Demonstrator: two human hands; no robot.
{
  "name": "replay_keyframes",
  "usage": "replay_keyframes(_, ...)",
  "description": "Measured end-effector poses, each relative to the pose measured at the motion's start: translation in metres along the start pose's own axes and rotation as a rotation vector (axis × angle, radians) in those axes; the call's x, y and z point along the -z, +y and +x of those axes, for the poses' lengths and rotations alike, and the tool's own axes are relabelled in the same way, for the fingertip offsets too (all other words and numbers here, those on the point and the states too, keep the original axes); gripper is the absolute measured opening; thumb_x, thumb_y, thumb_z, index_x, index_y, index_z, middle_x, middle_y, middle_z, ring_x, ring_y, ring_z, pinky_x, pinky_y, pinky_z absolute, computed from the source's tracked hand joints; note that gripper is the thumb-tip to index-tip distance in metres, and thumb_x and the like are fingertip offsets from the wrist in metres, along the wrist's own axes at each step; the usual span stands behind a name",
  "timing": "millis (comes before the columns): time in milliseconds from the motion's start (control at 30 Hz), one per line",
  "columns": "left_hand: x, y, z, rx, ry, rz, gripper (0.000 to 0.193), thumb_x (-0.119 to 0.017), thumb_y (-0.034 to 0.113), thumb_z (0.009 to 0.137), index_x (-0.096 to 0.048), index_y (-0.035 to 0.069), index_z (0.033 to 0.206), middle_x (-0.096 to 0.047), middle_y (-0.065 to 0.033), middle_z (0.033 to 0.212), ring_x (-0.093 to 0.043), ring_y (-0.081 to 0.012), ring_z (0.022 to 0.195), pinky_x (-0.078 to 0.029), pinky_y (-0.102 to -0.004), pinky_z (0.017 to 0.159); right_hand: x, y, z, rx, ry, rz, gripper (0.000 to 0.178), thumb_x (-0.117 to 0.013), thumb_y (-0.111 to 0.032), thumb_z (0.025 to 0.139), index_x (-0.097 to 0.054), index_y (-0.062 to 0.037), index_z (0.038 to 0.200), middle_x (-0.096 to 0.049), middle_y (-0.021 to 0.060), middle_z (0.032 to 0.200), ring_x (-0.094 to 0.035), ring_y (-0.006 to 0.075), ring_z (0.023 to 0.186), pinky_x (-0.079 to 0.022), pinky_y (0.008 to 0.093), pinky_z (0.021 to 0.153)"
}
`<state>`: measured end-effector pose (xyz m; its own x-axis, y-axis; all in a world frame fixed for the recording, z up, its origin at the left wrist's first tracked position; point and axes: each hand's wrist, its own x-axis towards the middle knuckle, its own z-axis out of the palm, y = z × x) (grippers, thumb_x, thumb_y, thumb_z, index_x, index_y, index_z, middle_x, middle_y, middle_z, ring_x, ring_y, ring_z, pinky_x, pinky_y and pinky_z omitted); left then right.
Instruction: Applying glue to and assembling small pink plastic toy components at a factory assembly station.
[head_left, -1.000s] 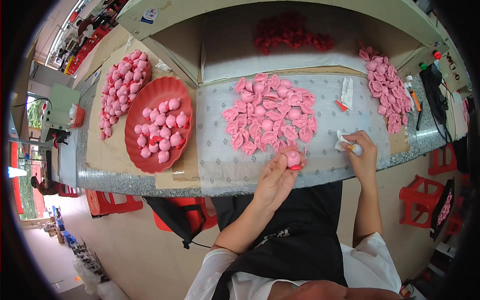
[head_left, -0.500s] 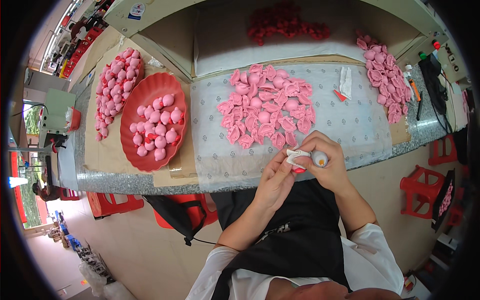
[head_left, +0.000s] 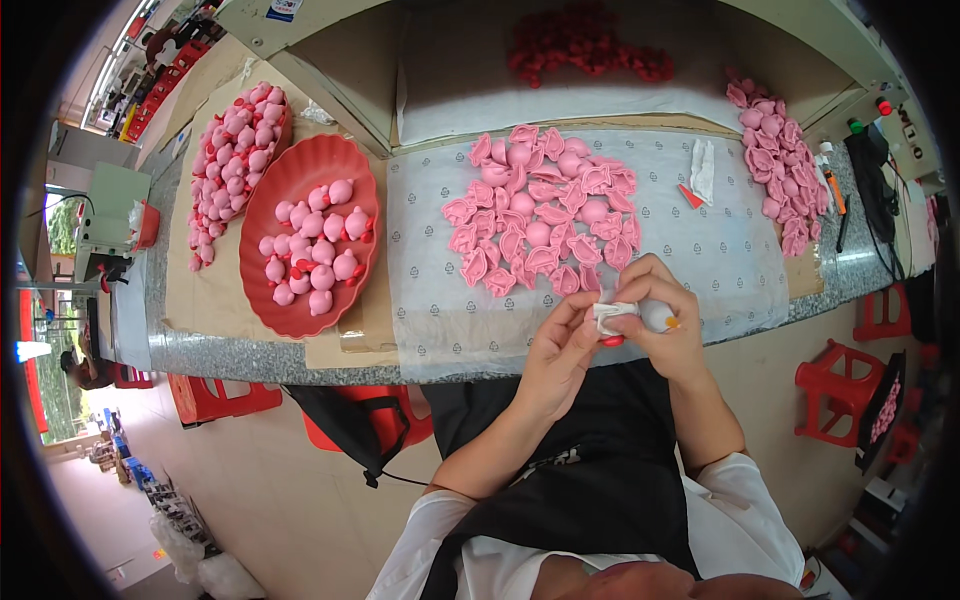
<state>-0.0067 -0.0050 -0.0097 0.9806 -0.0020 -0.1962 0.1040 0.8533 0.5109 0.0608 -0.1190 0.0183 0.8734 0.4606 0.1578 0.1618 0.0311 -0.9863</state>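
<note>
Just past the near edge of the table, my two hands are close together. My left hand (head_left: 555,350) is closed, pinching a crumpled white tissue (head_left: 608,318) with its fingertips. A small glossy red piece (head_left: 611,341) shows just under the tissue; what it belongs to is hidden by the fingers. My right hand (head_left: 675,345) is curled around a small pale bottle (head_left: 655,317) with an orange-yellow tip, and its thumb presses on the tissue too. Beyond the hands, many pink moulded shell pieces and round pink pieces (head_left: 537,234) lie spread on a printed white sheet (head_left: 430,330).
To the left, a red scalloped tray (head_left: 262,290) holds pink balls with red parts, beside another heap of them (head_left: 235,150). More pink pieces (head_left: 785,170) pile up at right. A folded tissue (head_left: 702,172) lies on the sheet. Red pieces (head_left: 590,45) sit inside the booth.
The view has shifted slightly. The bottle in my right hand has tilted, its tip now pointing more to the right. My fingers have shifted on the tissue and remain together.
</note>
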Motion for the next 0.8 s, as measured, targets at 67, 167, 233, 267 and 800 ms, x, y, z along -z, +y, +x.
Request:
replay_keyframes(67, 0.0, 0.003, 0.0, -0.021, -0.016, 0.042, 0.029, -0.053, 0.011, 0.077, -0.043, 0.001, 0.103, -0.047, -0.0062, 0.1, -0.047, -0.0141, 0.091, -0.037, -0.0277, 0.081, 0.006, 0.004, -0.003, -0.08, -0.01, 0.111, 0.015, -0.064, 0.001, 0.06, -0.054, 0.0004, 0.071, -0.046, 0.0053, 0.078, -0.046, 0.0112, 0.07, -0.036, 0.0225, 0.063)
replay_keyframes(167, -0.002, 0.01, 0.002, -0.208, -0.051, 0.337, 0.034, -0.058, 0.002, 0.071, -0.044, 0.0, 0.102, -0.046, -0.0065, 0.099, -0.048, -0.0142, 0.09, -0.038, -0.025, 0.079, 0.009, 0.005, -0.008, -0.225, 0.167, 0.597, 0.018, -0.063, 0.003, 0.06, -0.051, 0.0001, 0.073, -0.047, 0.006, 0.078, -0.047, 0.0106, 0.069, -0.038, 0.0207, 0.06)
replay_keyframes(233, -0.001, 0.011, 0.004, -0.401, 0.007, 0.6, 0.036, -0.06, -0.004, 0.066, -0.046, -0.001, 0.098, -0.047, -0.0076, 0.096, -0.049, -0.0146, 0.086, -0.038, -0.0236, 0.075, 0.009, 0.002, -0.01, -0.129, 0.424, 0.227, 0.019, -0.062, 0.003, 0.061, -0.049, -0.0005, 0.075, -0.049, 0.0067, 0.078, -0.048, 0.0105, 0.068, -0.039, 0.0192, 0.058)
replay_keyframes(267, 0.001, 0.009, 0.004, -0.402, 0.008, 0.596, 0.036, -0.06, -0.004, 0.066, -0.046, -0.001, 0.098, -0.047, -0.0076, 0.096, -0.049, -0.0146, 0.086, -0.038, -0.0236, 0.075, 0.01, 0.003, -0.014, -0.099, 0.435, 0.257, 0.02, -0.061, 0.004, 0.061, -0.048, -0.0004, 0.076, -0.05, 0.0076, 0.079, -0.048, 0.0114, 0.07, -0.039, 0.021, 0.06)
replay_keyframes(800, 0.001, 0.006, 0.001, -0.854, 0.197, 1.351, 0.027, -0.064, -0.003, 0.055, -0.054, 0.001, 0.08, -0.048, -0.008, 0.074, -0.047, -0.0183, 0.067, -0.038, -0.0247, 0.057, -0.03, 0.0, -0.013, 0.336, 0.222, -0.478, 0.016, -0.062, 0.004, 0.06, -0.049, 0.001, 0.069, -0.05, 0.009, 0.072, -0.048, 0.0142, 0.064, -0.038, 0.0216, 0.057)
